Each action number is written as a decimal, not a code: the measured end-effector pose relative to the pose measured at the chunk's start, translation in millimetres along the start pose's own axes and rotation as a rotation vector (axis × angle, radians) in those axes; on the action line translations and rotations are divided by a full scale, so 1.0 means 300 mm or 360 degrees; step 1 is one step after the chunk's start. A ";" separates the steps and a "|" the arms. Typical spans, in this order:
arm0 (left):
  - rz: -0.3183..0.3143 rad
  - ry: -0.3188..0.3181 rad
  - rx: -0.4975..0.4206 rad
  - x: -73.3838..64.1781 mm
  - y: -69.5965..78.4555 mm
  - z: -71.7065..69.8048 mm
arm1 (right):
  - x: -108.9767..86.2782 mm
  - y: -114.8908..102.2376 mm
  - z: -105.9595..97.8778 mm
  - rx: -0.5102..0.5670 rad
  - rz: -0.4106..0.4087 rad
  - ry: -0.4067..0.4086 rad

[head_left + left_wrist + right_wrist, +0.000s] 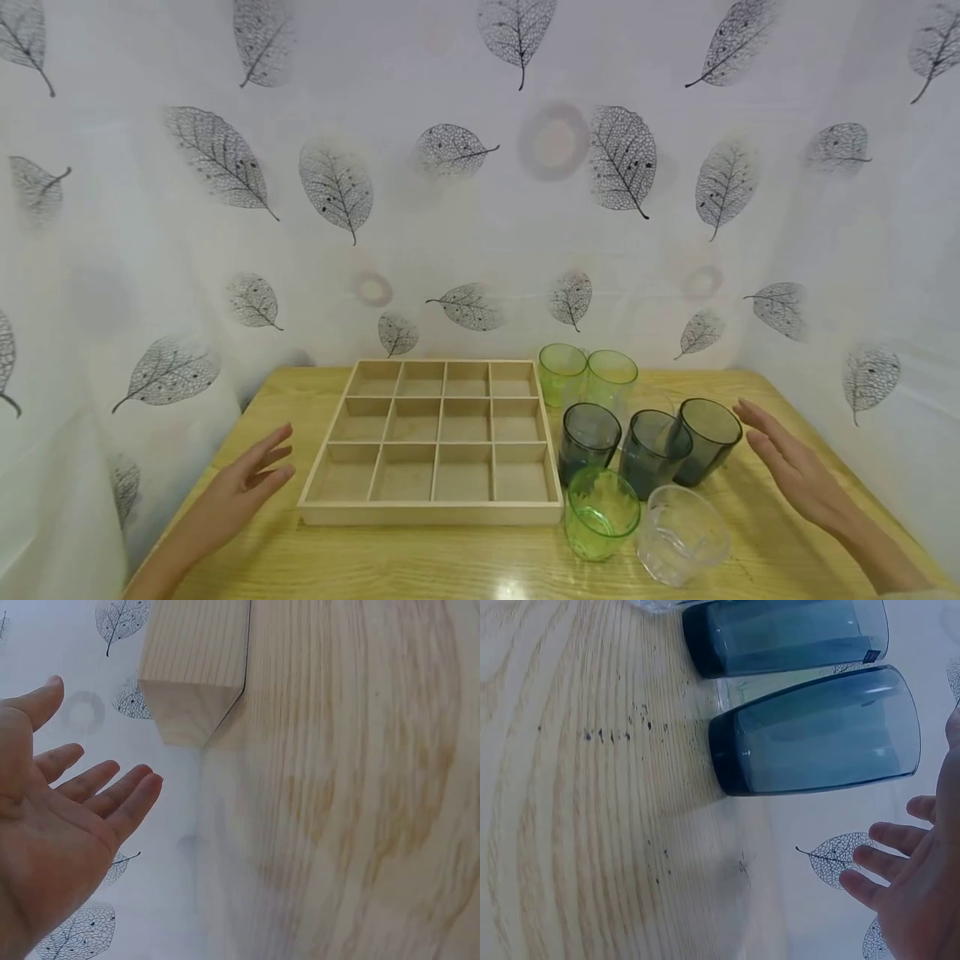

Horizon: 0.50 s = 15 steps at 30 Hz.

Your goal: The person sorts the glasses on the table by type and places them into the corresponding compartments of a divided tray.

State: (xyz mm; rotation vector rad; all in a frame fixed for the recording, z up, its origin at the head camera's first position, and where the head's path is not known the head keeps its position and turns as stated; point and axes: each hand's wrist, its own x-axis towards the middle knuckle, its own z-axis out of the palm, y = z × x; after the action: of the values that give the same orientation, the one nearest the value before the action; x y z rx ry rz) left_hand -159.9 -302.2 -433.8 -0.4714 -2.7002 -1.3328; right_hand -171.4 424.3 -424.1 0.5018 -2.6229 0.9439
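A pale wooden divided box [431,514] lies on the table, its several compartments holding nothing. Left of it hovers my left hand [232,496], fingers extended and palm turned inward; the left wrist view shows that hand [64,832] apart from the box's corner [191,709]. To the box's right stand glasses: three dark blue-grey tumblers [708,437], a green glass [600,521] in front, and a clear glass [678,542] beside it. My right hand [802,479] is right of the outermost dark tumbler [817,735], with relaxed fingers and nothing held.
Two more green glasses [562,371] stand at the back, by the box's far right corner. Something clear, partly hidden, shows behind the dark tumblers. A white leaf-patterned cloth [465,225] hangs around the wooden table [420,567] at the back and sides.
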 end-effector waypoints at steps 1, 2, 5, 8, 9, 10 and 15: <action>0.0001 0.0001 -0.0055 -0.002 0.001 0.004 | 0.003 -0.010 0.002 0.0046 -0.0009 -0.0016; 0.0000 0.0005 -0.0102 -0.003 0.002 0.009 | 0.005 -0.018 0.005 0.0089 -0.0024 -0.0028; -0.0020 -0.0008 -0.0196 -0.005 0.014 0.023 | 0.013 -0.039 0.012 0.0185 -0.0053 -0.0053; -0.0057 -0.0027 -0.0194 -0.001 0.028 0.036 | 0.023 -0.048 0.020 0.0248 -0.0093 -0.0063; -0.0074 -0.0041 -0.0185 0.002 0.031 0.040 | 0.027 -0.050 0.023 0.0265 -0.0108 -0.0067; -0.0090 -0.0054 -0.0179 0.005 0.034 0.045 | 0.031 -0.051 0.025 0.0276 -0.0119 -0.0073; -0.0209 -0.0128 -0.0251 0.021 0.041 0.066 | 0.044 -0.059 0.037 0.0298 -0.0086 -0.0109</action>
State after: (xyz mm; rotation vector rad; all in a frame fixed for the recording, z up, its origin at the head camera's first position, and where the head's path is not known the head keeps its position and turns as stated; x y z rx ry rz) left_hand -160.9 -278.3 -435.2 -0.3741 -2.7452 -1.6029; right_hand -177.5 401.4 -417.3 0.6582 -2.5795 1.1808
